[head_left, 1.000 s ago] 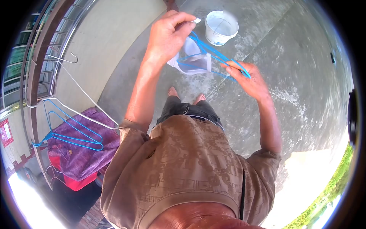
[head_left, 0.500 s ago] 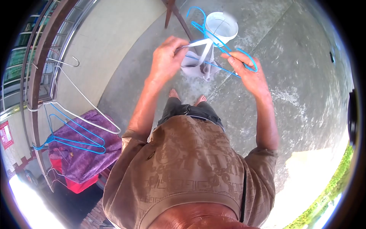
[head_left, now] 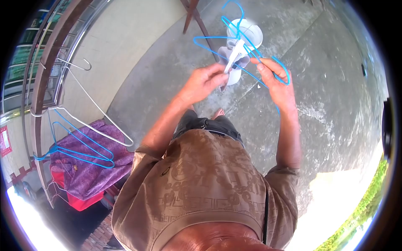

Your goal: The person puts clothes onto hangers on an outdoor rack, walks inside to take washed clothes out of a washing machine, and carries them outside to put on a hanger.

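In the head view, my right hand point(head_left: 277, 81) is closed around blue wire hangers point(head_left: 205, 37), with a hooked end curling past its fingers. A pale grey-white cloth with a white strap point(head_left: 235, 54) hangs at the hangers. My left hand point(head_left: 206, 83) pinches the lower end of that strap, just left of the right hand. The rest of the cloth droops below the hangers and is partly hidden by the strap and the left fingers. Its exact kind cannot be made out. Behind the hangers, a white bucket point(head_left: 254, 33) stands on the floor.
At the left, a brown rail point(head_left: 39, 92) carries a white wire hanger point(head_left: 98, 109) and another blue hanger point(head_left: 83, 158). A purple cloth point(head_left: 90, 175) lies below them, over something red. Brown legs of a stand point(head_left: 201, 27) reach the concrete floor point(head_left: 326, 83).
My left hand has moved down and to the right, drawing the strap with it from a sideways to a downward slant. The held hangers have shifted slightly right, and a left arm of one now shows.
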A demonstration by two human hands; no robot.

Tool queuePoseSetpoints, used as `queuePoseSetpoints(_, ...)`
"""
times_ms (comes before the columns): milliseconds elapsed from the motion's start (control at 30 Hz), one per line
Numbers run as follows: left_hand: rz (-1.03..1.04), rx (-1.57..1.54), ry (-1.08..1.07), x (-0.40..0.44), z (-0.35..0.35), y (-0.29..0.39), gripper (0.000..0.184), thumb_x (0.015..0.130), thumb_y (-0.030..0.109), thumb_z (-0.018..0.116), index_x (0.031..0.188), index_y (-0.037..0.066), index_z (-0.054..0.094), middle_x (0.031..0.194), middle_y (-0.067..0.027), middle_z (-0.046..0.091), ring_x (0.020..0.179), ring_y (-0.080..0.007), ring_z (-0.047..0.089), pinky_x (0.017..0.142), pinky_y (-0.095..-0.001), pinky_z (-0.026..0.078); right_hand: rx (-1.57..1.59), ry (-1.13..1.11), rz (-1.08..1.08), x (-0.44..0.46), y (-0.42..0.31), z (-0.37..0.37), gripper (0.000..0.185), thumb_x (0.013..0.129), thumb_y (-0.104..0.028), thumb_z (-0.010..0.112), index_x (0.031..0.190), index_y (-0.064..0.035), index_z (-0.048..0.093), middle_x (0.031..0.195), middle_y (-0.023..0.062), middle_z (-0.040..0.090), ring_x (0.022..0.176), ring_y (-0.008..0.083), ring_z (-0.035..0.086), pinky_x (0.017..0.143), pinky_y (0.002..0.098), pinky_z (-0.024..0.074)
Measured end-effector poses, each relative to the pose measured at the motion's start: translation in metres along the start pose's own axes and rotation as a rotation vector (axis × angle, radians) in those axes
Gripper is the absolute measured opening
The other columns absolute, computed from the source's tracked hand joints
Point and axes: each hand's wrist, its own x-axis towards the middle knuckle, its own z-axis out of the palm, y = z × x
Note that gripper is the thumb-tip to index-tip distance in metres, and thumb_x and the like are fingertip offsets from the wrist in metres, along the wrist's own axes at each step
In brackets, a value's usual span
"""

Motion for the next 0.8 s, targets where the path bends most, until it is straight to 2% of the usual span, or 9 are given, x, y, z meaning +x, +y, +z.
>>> queuePoseSetpoints(67, -0.062, -0.191, 0.047, 0.007, 0.005, 0.002, 0.026, 0.099, 0.017, 0.056, 0.120, 0.001, 0.059, 0.091, -0.0090, 0.068, 0.080, -0.0180, 0.067, 0.074, -0.0304, 0.054, 0.013, 0.011, -0.051, -0.001, 0.003, 0.005, 0.022, 0.094, -0.019, 0.062, 0.110, -0.0068, 0.072, 0.076, -0.0043, 0.052, 0.066, 0.0059, 0.041, 0.059, 0.0236, 0.0359)
queuePoseSetpoints(167, -0.145, -0.404, 0.172, 0.021, 0.015, 0.016, 0.027, 0.100, 0.012, 0.052, 0.125, 0.003, 0.052, 0.086, -0.0117, 0.068, 0.070, -0.0184, 0.068, 0.066, -0.0296, 0.055, 0.005, -0.001, -0.057, -0.002, 0.002, 0.006, 0.023, 0.094, -0.019, 0.062, 0.110, -0.0065, 0.072, 0.076, -0.0044, 0.053, 0.066, 0.0056, 0.042, 0.058, 0.0244, 0.0356)
queuePoseSetpoints(267, -0.136, -0.234, 0.259, 0.035, 0.019, 0.028, 0.025, 0.094, 0.005, 0.054, 0.119, 0.004, 0.055, 0.083, -0.0086, 0.069, 0.069, -0.0157, 0.068, 0.064, -0.0280, 0.054, 0.023, -0.062, -0.021, -0.004, 0.003, 0.006, 0.023, 0.094, -0.019, 0.066, 0.112, -0.0074, 0.072, 0.085, -0.0027, 0.066, 0.077, 0.0061, 0.054, 0.067, 0.0239, 0.0445)
queuePoseSetpoints(300, -0.134, -0.232, 0.258, 0.037, 0.019, 0.024, 0.025, 0.094, 0.005, 0.054, 0.119, 0.004, 0.055, 0.083, -0.0086, 0.069, 0.069, -0.0157, 0.068, 0.064, -0.0280, 0.054, 0.024, -0.060, -0.022, -0.004, 0.002, 0.006, 0.023, 0.094, -0.019, 0.066, 0.112, -0.0074, 0.072, 0.085, -0.0027, 0.066, 0.077, 0.0061, 0.054, 0.067, 0.0239, 0.0445)
queuePoseSetpoints(367, -0.049, 0.140, 0.307, 0.042, 0.018, 0.012, 0.017, 0.092, 0.008, 0.060, 0.109, 0.003, 0.062, 0.082, -0.0060, 0.069, 0.069, -0.0125, 0.067, 0.064, -0.0266, 0.053, 0.024, -0.043, 0.032, -0.006, 0.002, 0.006, 0.023, 0.094, -0.019, 0.066, 0.112, -0.0069, 0.072, 0.082, -0.0034, 0.064, 0.075, 0.0056, 0.053, 0.064, 0.0238, 0.0435)
queuePoseSetpoints(500, -0.092, 0.351, 0.438, 0.035, 0.009, 0.036, 0.012, 0.089, 0.010, 0.066, 0.099, 0.004, 0.068, 0.081, -0.0049, 0.070, 0.069, -0.0101, 0.066, 0.065, -0.0263, 0.052, 0.066, -0.011, 0.044, -0.012, 0.007, 0.009, 0.022, 0.094, -0.019, 0.066, 0.112, -0.0065, 0.073, 0.081, -0.0036, 0.064, 0.073, 0.0052, 0.051, 0.062, 0.0237, 0.0428)
queuePoseSetpoints(600, 0.119, 0.622, 0.518, 0.032, 0.002, 0.042, 0.013, 0.087, 0.011, 0.068, 0.099, 0.006, 0.071, 0.084, -0.0064, 0.068, 0.074, -0.0132, 0.066, 0.065, -0.0282, 0.052, 0.038, -0.012, 0.044, -0.014, 0.012, 0.011, 0.022, 0.094, -0.019, 0.066, 0.111, -0.0062, 0.073, 0.082, -0.0038, 0.064, 0.073, 0.0050, 0.051, 0.062, 0.0239, 0.0429)
queuePoseSetpoints(733, 0.188, 0.689, 0.539, 0.033, 0.002, 0.048, 0.012, 0.087, 0.010, 0.068, 0.097, 0.007, 0.072, 0.086, -0.0063, 0.068, 0.076, -0.0151, 0.066, 0.067, -0.0290, 0.052, 0.046, -0.012, 0.020, -0.013, 0.011, 0.010, 0.022, 0.094, -0.018, 0.066, 0.111, -0.0059, 0.072, 0.085, -0.0026, 0.068, 0.075, 0.0051, 0.053, 0.064, 0.0240, 0.0446)
queuePoseSetpoints(800, 0.262, 0.519, 0.534, 0.035, 0.002, 0.049, 0.012, 0.089, 0.010, 0.066, 0.098, 0.005, 0.071, 0.088, -0.0047, 0.068, 0.080, -0.0141, 0.065, 0.070, -0.0289, 0.052, 0.050, -0.014, 0.016, -0.013, 0.013, 0.010, 0.022, 0.094, -0.018, 0.066, 0.111, -0.0057, 0.072, 0.087, -0.0018, 0.069, 0.076, 0.0053, 0.054, 0.065, 0.0241, 0.0453)
